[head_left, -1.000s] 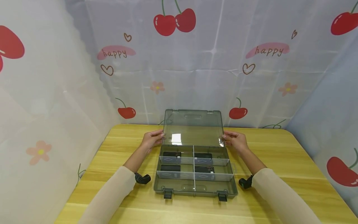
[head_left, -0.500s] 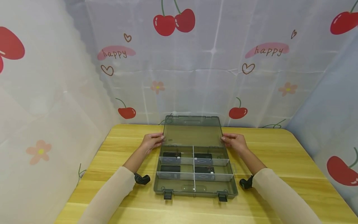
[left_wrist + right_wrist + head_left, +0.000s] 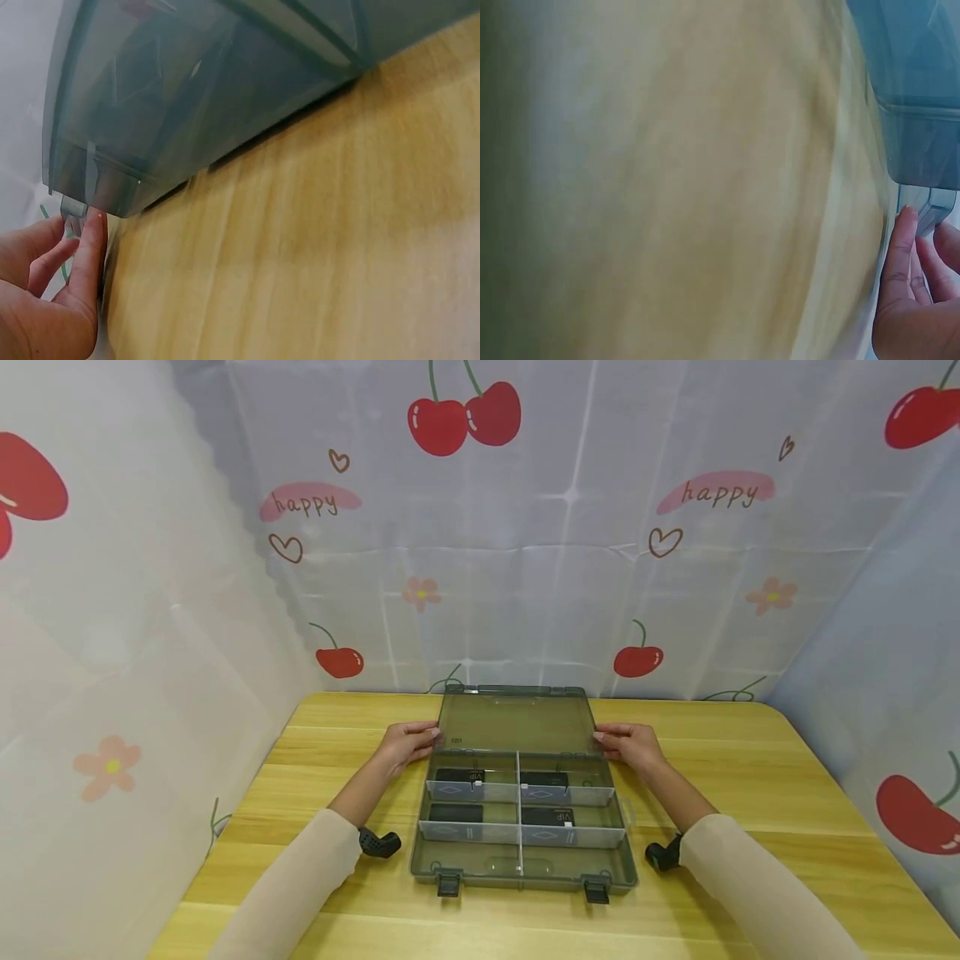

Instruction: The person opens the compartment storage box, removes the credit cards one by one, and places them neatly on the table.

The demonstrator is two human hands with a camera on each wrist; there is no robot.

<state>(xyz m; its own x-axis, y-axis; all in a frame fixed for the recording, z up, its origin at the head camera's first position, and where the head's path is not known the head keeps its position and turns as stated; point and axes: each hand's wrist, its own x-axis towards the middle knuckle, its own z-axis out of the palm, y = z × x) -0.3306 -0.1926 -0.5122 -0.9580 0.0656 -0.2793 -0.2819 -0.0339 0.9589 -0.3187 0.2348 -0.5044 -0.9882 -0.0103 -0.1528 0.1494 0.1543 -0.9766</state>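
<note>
Holding: the left hand and the right hand each touch one side edge of the lid.
Lid: see-through grey, tipped far back behind the box, low over the table.
Left fingers: straight and close together, tips against the lid's corner.
Right fingers: straight and close together, tips against the lid's other corner.
Box: sits in the middle of the yellow wooden table, just in front of the person, with two dark latches at its near edge.
Inside: white walls split the box into parts; four dark cards lie in four of them, one in each.
Writing on cards: "VIP" shows on the far left card; the near right card has writing too small to tell.
Curtain: says "happy" two times, with red cherries, hearts and small flowers.
Sleeves: pale, covering both arms.
</note>
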